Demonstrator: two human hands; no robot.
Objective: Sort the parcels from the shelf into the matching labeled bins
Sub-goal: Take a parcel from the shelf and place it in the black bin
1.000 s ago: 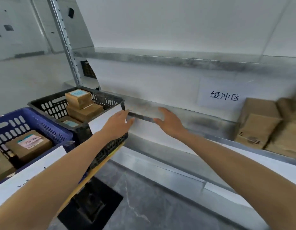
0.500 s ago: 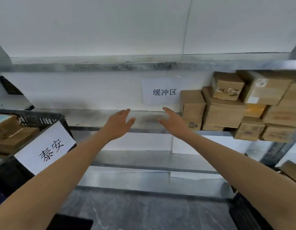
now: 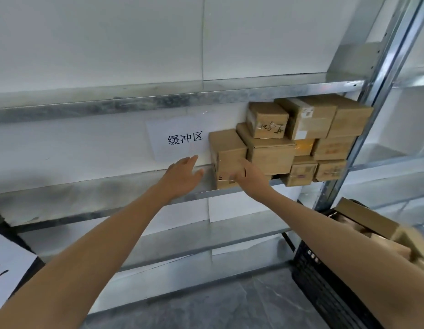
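A stack of several brown cardboard parcels (image 3: 301,138) fills the right end of the metal shelf (image 3: 99,188). The leftmost parcel (image 3: 227,148) stands upright at the shelf's front edge. My right hand (image 3: 250,176) lies against its front face with fingers extended. My left hand (image 3: 182,175) hovers open just left of that parcel, fingers straight, holding nothing. A paper sign with Chinese characters (image 3: 177,138) hangs on the back wall behind my left hand.
A black bin (image 3: 325,281) holding cardboard boxes (image 3: 372,224) stands at the lower right. A white bin label (image 3: 6,269) shows at the lower left edge. A metal upright (image 3: 372,115) bounds the shelf on the right. Grey floor lies below.
The view swung right from the bins on the left to the parcel stack. Both hands moved right along the shelf; my right hand now reaches the leftmost parcel.
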